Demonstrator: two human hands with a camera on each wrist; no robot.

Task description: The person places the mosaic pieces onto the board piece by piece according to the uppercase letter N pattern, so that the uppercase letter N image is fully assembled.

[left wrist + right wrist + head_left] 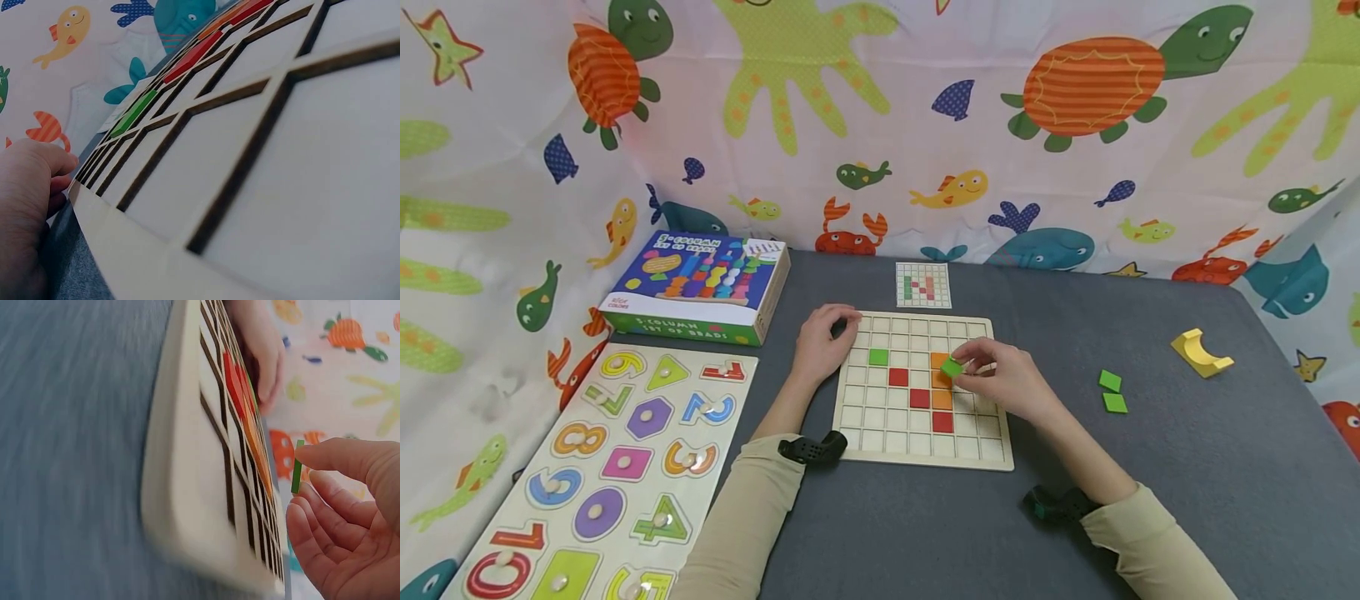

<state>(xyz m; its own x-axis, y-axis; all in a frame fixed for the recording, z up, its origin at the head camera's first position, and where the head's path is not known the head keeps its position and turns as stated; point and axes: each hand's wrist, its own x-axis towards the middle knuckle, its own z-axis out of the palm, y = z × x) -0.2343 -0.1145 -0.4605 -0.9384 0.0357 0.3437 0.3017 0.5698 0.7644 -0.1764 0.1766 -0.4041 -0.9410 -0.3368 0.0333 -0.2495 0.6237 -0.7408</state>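
A pale wooden grid board (pixel 925 463) lies on the dark table. Set in its cells are a green tile (pixel 878 357), several red tiles (pixel 898 377) running diagonally, and a column of orange tiles (pixel 942 400). My left hand (pixel 824 343) holds the board's far left corner, fingers bent at its edge; the left wrist view shows the fingertips at that corner. Over the orange column, my right hand (pixel 1003 375) pinches a green square tile (pixel 952 367) between thumb and fingers. In the right wrist view this tile (pixel 297 466) is seen edge-on, raised above the board.
Behind the board lies a small pattern card (pixel 922 286). Two loose green tiles (pixel 1115 403) and a yellow arched block (pixel 1201 353) are to the right. At left are a bead-set box (pixel 700 287) and a number-and-shape puzzle board (pixel 658 379). A printed cloth (pixel 925 167) hangs behind.
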